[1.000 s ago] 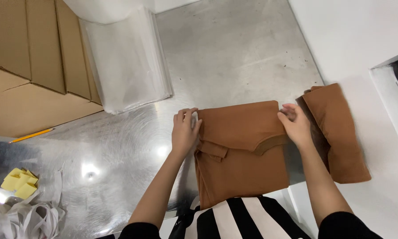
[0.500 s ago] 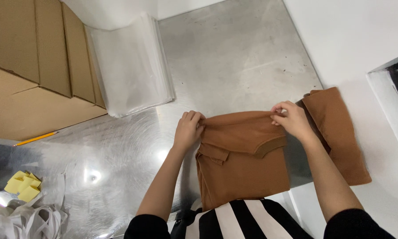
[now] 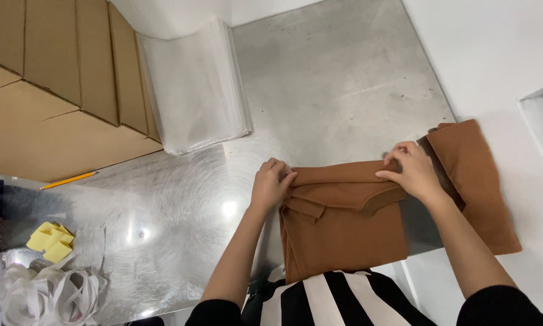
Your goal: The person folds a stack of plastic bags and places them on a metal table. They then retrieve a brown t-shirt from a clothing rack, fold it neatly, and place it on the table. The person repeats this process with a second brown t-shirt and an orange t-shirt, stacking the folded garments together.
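Big brown cardboard boxes [image 3: 48,90] sit at the far left of the shiny metal table [image 3: 320,78]. A stack of clear plastic bags [image 3: 193,90] leans just beside them. Near the boxes lie a yellow pencil [image 3: 69,180], yellow sticky notes [image 3: 50,242] and white tape strips [image 3: 42,293]. The left hand [image 3: 271,186] and right hand [image 3: 411,170] each pinch the top edge of the brown folded shirt [image 3: 341,223] at the table's near edge. Another brown folded shirt [image 3: 474,181] lies beside it on the right.
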